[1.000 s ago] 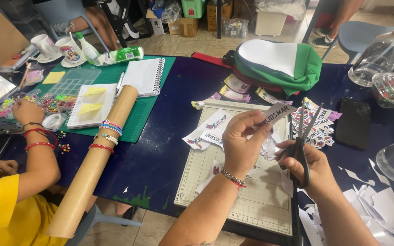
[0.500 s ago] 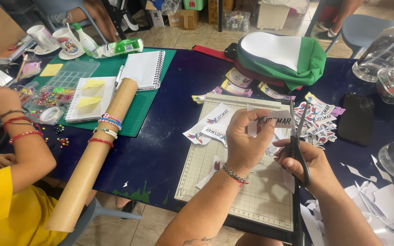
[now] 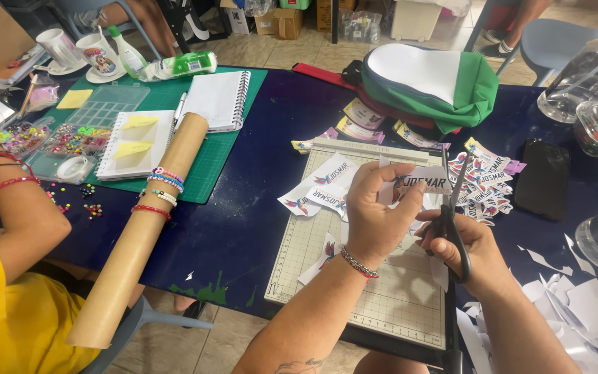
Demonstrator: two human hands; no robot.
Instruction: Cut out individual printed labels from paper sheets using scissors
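My left hand (image 3: 376, 211) pinches a printed paper sticker strip (image 3: 420, 184) above a pale gridded cutting mat (image 3: 327, 260). My right hand (image 3: 466, 251) grips black scissors (image 3: 451, 215), their blades pointing up against the strip's right end. More cut stickers (image 3: 320, 190) lie on the mat's far left corner, and a pile of printed stickers (image 3: 486, 181) rests just right of the scissors. A beaded bracelet sits on my left wrist.
White paper scraps (image 3: 576, 312) litter the right side. A black phone (image 3: 547, 179), a green and white bag (image 3: 427, 83) and clear glass jars (image 3: 579, 83) stand beyond. A cardboard tube (image 3: 140, 235) with bracelets, notebooks, bead trays and another person's arm (image 3: 8, 201) fill the left.
The scissors have swung up to the strip's right end. The strip now sits lower and closer to the mat. The other person's arm on the left has shifted toward the bead trays.
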